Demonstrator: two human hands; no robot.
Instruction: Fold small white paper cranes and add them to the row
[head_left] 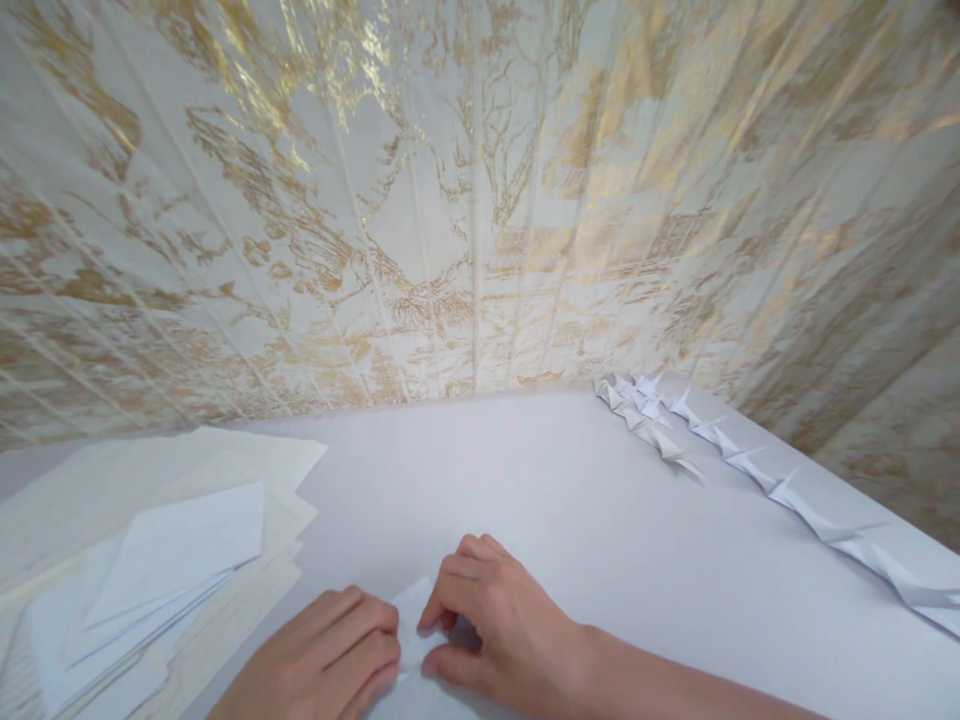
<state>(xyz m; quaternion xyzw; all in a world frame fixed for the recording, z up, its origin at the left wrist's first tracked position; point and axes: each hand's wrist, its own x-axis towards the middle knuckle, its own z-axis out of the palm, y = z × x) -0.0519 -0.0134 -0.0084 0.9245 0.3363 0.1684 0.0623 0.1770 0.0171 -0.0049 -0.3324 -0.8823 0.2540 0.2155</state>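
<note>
One gold-patterned wall covering point(420, 200) rises behind the white tabletop point(480, 480); a fanned paper pile point(180, 550) crowds the left, rows of folded paper figures point(750, 467) the right. Near the front, the left hand point(322, 655) curls over the white paper point(414, 600), the right hand's point(502, 620) thumb and forefinger slightly parted against it; I can't tell whether either pinches. One corner points wallward, its long axis hidden; open tabletop runs ahead to the far edge.

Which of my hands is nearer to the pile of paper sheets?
Your left. The left hand is just right of the pile of paper sheets, not touching it; the right hand is farther right, beyond the left hand.
</note>
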